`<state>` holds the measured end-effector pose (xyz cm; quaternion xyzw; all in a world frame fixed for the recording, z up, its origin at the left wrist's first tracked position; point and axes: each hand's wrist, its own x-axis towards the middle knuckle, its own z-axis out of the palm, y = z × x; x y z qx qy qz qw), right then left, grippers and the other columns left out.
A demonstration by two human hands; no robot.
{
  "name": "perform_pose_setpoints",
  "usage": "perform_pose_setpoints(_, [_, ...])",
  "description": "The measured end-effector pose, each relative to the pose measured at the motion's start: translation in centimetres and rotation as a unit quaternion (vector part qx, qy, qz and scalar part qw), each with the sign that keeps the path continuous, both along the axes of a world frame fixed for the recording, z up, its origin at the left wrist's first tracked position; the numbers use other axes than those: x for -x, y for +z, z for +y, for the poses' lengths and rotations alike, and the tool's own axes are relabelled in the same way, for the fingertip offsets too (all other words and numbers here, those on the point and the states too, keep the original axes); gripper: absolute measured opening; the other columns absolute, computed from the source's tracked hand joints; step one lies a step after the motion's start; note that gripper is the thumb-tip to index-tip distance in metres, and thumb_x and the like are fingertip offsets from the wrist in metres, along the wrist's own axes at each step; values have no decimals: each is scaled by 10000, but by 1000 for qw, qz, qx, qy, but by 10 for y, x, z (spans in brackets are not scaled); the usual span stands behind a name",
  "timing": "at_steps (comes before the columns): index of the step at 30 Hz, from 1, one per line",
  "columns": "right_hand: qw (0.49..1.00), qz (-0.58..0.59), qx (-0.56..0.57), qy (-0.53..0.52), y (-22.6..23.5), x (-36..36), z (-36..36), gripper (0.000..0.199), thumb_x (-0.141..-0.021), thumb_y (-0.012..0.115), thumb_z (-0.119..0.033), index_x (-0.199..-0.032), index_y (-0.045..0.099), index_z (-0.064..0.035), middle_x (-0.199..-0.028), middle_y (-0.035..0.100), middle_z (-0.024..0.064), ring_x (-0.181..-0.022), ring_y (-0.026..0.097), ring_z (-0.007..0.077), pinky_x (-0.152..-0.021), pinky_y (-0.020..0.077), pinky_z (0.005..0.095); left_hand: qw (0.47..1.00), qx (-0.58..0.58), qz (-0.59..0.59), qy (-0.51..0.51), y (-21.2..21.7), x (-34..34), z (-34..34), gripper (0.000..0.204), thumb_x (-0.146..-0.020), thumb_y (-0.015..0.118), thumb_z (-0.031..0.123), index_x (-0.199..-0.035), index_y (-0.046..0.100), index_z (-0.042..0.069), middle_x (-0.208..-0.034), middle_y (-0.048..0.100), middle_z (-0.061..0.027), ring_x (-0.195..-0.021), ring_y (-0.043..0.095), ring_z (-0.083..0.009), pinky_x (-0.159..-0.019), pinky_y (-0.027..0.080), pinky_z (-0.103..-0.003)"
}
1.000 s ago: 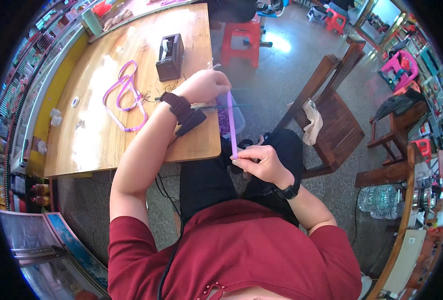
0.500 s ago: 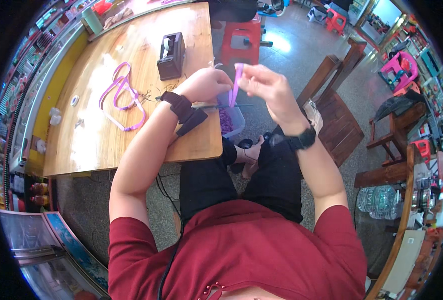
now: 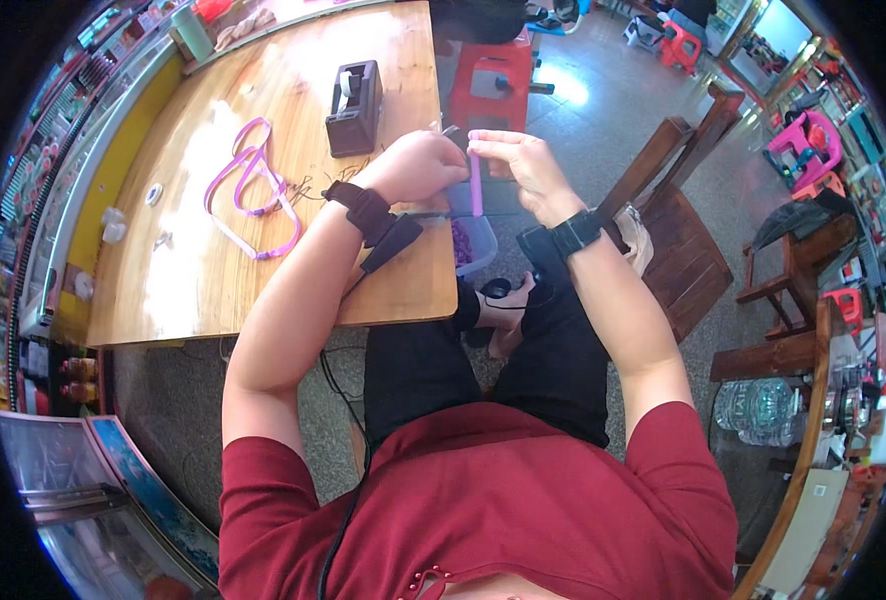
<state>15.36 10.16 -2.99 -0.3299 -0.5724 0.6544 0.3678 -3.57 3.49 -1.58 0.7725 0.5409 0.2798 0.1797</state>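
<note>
A narrow purple strip (image 3: 477, 182) hangs upright between my hands, just past the table's right edge. Pinched fingertips of my right hand (image 3: 531, 172) hold its upper end. My left hand (image 3: 421, 167) is closed beside the strip, its fingertips close to it; a small dark tip shows above this hand, and what it grips is hidden. Below the hands stands a clear plastic tub (image 3: 478, 245) with purple pieces inside. A loose pink-purple lanyard (image 3: 253, 205) lies on the table left of my left forearm. Both wrists wear black bands.
On the wooden table (image 3: 193, 290) stand a dark tape dispenser (image 3: 354, 110) and a small white roll (image 3: 154, 194). Thin dark strands (image 3: 303, 188) lie near my left wrist. A red stool (image 3: 488, 85) is beyond, a wooden chair (image 3: 678, 250) to the right.
The purple strip, bent into a loop before, now hangs straight. My right hand has shifted slightly left, its fingers straighter. The view has shifted a little.
</note>
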Motion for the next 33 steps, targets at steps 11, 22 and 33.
perform_pose_setpoints(11, [1000, 13, 12, 4, -5, 5, 1, 198, -819, 753, -123, -1004, 740, -52, -818, 700, -7, -626, 519, 54, -600, 417, 211, 1000, 1, -10, 22, 6, -3, -4, 250, -834, 641, 242, -869, 726, 9, -692, 676, -154, -624, 681, -261, -648, 535, -368])
perform_pose_setpoints(22, [966, 2, 230, 118, -29, -19, 16, 202, -875, 663, -138, -1060, 703, -68, -901, 669, -22, -720, 547, 65, -680, 445, 213, 998, 6, 63, 4, 10, -18, -3, 257, -868, 653, 242, -886, 725, -4, -833, 692, -177, -817, 667, -310, -767, 524, -400])
perform_pose_setpoints(33, [987, -7, -11, 161, -45, -37, -46, 384, -873, 691, -117, -1235, 609, -19, -1130, 656, 37, -966, 617, 102, -831, 497, 260, 996, -15, 81, 17, 8, -18, -7, 258, -869, 643, 242, -913, 739, 7, -860, 704, -171, -795, 671, -316, -774, 531, -403])
